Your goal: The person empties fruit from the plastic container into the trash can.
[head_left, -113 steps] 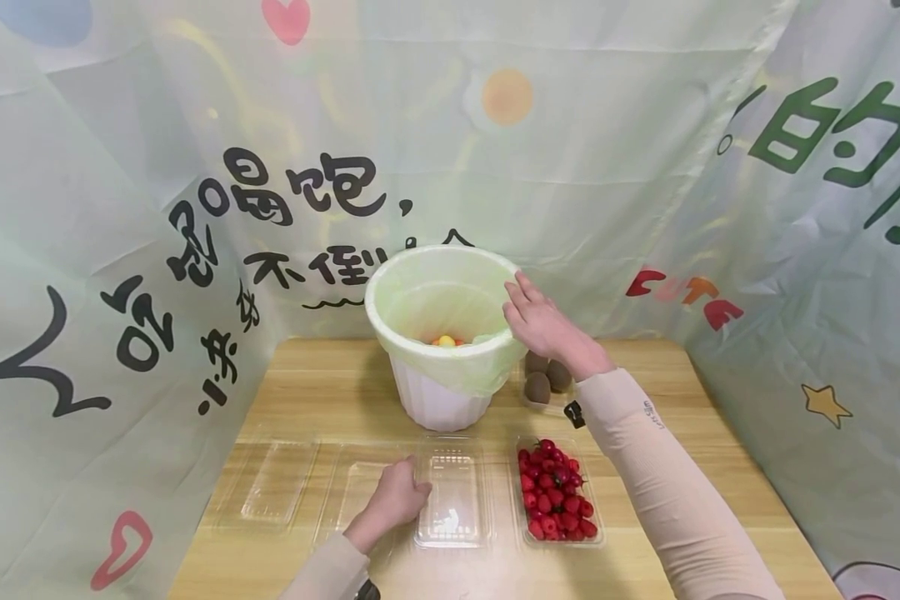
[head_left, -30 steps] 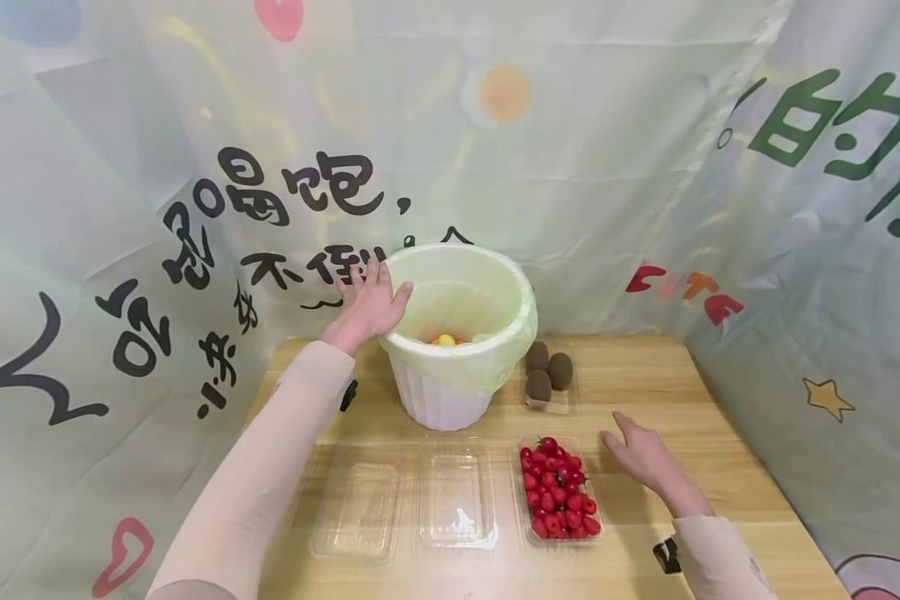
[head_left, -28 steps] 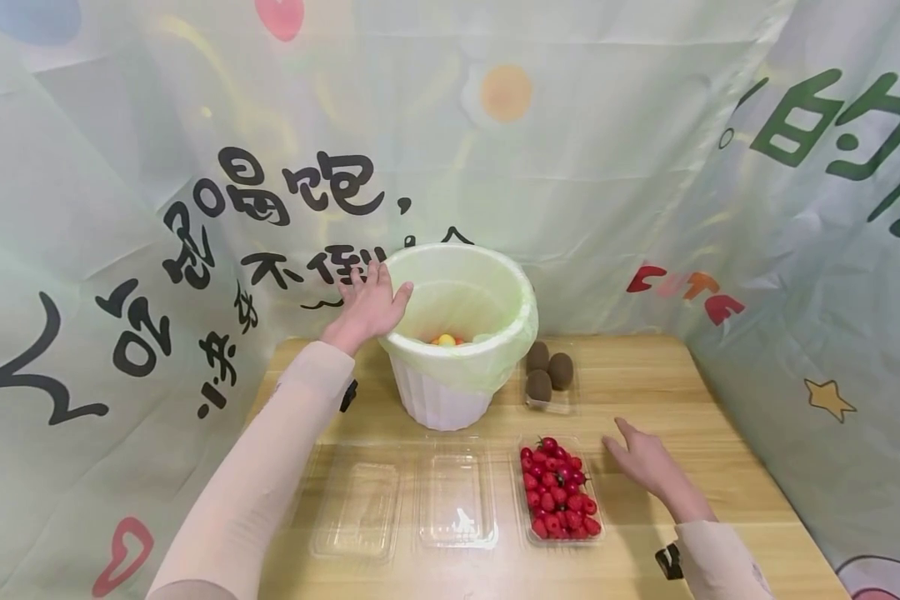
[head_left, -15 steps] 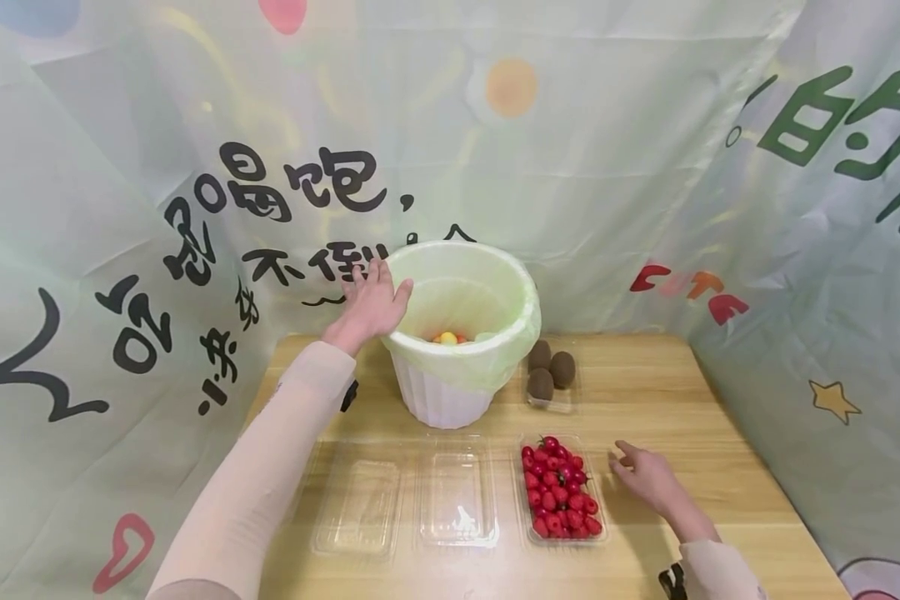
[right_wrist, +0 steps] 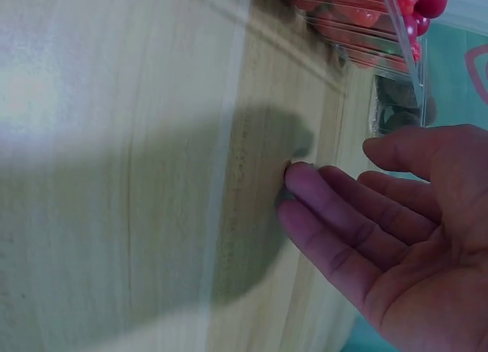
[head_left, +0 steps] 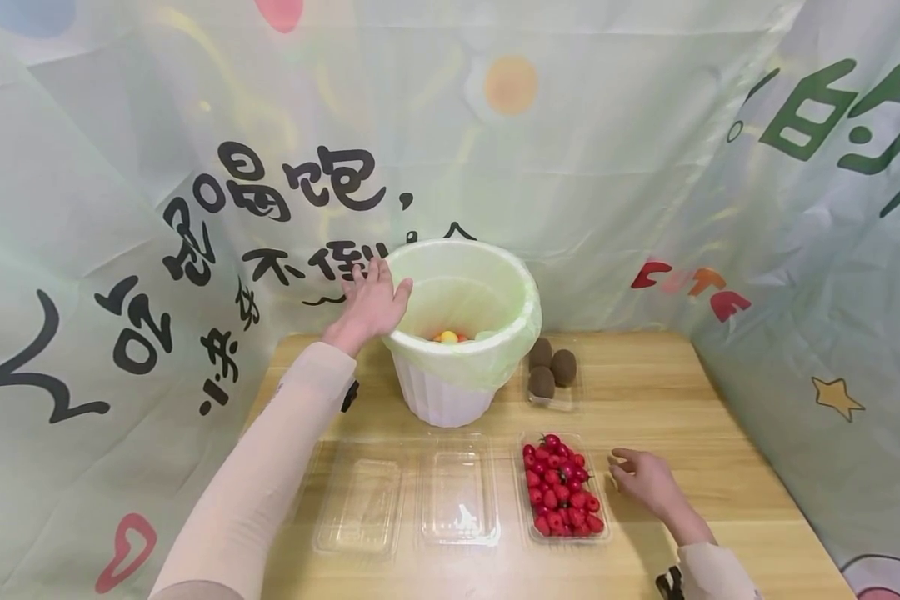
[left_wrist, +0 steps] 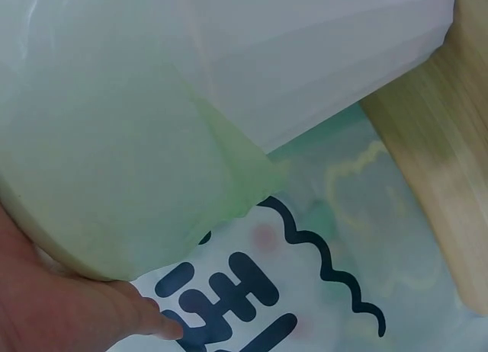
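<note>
A white bin (head_left: 450,392) lined with a pale green bag stands at the back of the table, with small yellow and red items (head_left: 448,337) inside. My left hand (head_left: 371,308) rests on its left rim, fingers straight and spread. In the left wrist view that hand (left_wrist: 72,310) lies against the bag-covered rim (left_wrist: 99,268). My right hand (head_left: 645,482) hovers over the table with fingers relaxed and holds nothing. Just left of it is a clear plastic box (head_left: 528,535) filled with red berries (head_left: 558,492). The right wrist view shows the right hand (right_wrist: 396,230) palm visible, fingers loosely bent.
Two clear plastic boxes, one on the left (head_left: 360,508) and one in the middle (head_left: 459,496), lie in front of the bin. A clear tray (head_left: 562,405) with brown round fruits (head_left: 564,367) stands to the bin's right. Printed cloth walls (head_left: 607,167) enclose the wooden table (head_left: 645,383).
My left hand has gone from the clear boxes to the bin's left rim. My right hand has left the bin's right rim and drawn back beside the berries, its fingers bending slightly.
</note>
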{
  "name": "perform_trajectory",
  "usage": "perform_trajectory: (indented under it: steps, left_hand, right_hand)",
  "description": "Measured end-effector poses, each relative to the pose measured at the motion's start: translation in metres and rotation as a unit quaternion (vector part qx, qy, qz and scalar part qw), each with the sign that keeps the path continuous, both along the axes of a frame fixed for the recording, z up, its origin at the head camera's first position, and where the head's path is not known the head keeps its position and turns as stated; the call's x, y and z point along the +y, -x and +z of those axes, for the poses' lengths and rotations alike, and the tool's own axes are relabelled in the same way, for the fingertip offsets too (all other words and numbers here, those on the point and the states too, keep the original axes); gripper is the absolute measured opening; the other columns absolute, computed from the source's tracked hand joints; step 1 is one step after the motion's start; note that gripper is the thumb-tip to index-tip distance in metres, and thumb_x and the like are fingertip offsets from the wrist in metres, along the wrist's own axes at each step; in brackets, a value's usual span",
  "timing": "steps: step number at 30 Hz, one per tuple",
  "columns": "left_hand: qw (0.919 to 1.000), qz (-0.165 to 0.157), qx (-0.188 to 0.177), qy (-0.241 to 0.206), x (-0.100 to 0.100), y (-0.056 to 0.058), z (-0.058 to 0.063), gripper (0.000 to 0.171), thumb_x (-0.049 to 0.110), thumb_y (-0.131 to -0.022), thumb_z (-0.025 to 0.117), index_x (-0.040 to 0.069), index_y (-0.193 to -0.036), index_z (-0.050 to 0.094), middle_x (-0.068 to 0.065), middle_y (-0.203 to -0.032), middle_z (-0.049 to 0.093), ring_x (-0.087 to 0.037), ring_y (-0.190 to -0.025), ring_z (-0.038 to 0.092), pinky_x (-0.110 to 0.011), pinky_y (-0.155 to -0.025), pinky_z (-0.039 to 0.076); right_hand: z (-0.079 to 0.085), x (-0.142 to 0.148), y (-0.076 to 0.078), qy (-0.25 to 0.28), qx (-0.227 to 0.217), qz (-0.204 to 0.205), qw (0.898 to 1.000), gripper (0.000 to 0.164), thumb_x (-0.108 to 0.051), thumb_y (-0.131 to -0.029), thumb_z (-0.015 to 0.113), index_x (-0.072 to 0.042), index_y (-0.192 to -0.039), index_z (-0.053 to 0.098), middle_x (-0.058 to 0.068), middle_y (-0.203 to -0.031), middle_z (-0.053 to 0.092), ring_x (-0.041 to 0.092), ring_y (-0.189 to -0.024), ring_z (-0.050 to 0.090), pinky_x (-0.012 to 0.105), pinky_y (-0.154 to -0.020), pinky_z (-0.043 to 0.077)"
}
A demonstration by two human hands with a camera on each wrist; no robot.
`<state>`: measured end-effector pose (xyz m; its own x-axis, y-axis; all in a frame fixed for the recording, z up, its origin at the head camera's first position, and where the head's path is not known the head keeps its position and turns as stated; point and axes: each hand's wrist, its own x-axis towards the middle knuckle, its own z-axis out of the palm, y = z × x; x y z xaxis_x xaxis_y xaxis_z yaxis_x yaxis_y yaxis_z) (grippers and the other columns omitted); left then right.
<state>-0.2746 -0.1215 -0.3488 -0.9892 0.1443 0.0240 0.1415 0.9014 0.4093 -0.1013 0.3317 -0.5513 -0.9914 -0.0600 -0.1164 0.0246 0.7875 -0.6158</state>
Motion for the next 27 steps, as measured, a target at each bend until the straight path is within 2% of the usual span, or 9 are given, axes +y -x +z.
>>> perform_trajectory:
  steps: [5, 10, 14, 20, 27]
  left_hand:
    - [1.0, 0.001, 0.005, 0.001, 0.001, 0.0, 0.0, 0.082, 0.053, -0.112, 0.019, -0.008, -0.165, 0.006, -0.027, -0.175, -0.001, -0.055, -0.16, -0.005, -0.07, -0.128, -0.004]
    - [1.0, 0.002, 0.001, -0.005, 0.001, -0.001, 0.0, 0.081, 0.052, -0.112, 0.02, -0.007, -0.166, 0.007, -0.026, -0.175, -0.001, -0.054, -0.16, -0.006, -0.069, -0.129, -0.004]
    - [1.0, 0.0, 0.0, -0.007, 0.001, -0.002, 0.0, 0.081, 0.053, -0.112, 0.02, -0.008, -0.165, 0.006, -0.026, -0.175, -0.002, -0.054, -0.16, -0.006, -0.069, -0.129, -0.005]
    - [1.0, 0.0, -0.001, -0.008, 0.0, -0.002, 0.0, 0.082, 0.053, -0.112, 0.018, -0.008, -0.165, 0.005, -0.027, -0.175, -0.002, -0.054, -0.16, -0.006, -0.068, -0.129, -0.006]
    - [1.0, -0.002, 0.001, -0.003, 0.001, -0.002, 0.001, 0.082, 0.053, -0.112, 0.018, -0.008, -0.165, 0.006, -0.027, -0.175, -0.001, -0.055, -0.16, -0.005, -0.069, -0.129, -0.004]
  right_hand:
    - [0.0, -0.002, -0.001, 0.0, -0.013, -0.014, 1.0, 0.046, -0.017, -0.104, 0.061, 0.018, -0.134, 0.059, 0.019, -0.094, 0.079, 0.012, -0.069, 0.069, 0.025, -0.062, 0.053]
    - [0.002, -0.004, -0.002, 0.032, -0.036, -0.021, 0.999, 0.053, -0.028, -0.109, 0.057, 0.015, -0.139, 0.058, 0.007, -0.079, 0.075, 0.014, -0.068, 0.067, 0.025, -0.063, 0.053]
    - [0.003, -0.01, -0.003, 0.064, -0.052, -0.02, 0.996, 0.056, -0.032, -0.109, 0.057, 0.016, -0.138, 0.058, 0.01, -0.088, 0.077, 0.018, -0.073, 0.072, 0.027, -0.066, 0.06]
    - [0.002, -0.016, -0.002, 0.06, -0.069, -0.021, 0.996, 0.058, -0.037, -0.106, 0.062, 0.014, -0.133, 0.064, 0.007, -0.087, 0.078, 0.017, -0.072, 0.072, 0.031, -0.066, 0.062]
    - [-0.001, -0.025, -0.005, 0.102, -0.07, -0.02, 0.992, 0.049, -0.025, -0.105, 0.064, 0.015, -0.132, 0.063, 0.017, -0.093, 0.079, 0.019, -0.067, 0.072, 0.033, -0.059, 0.063]
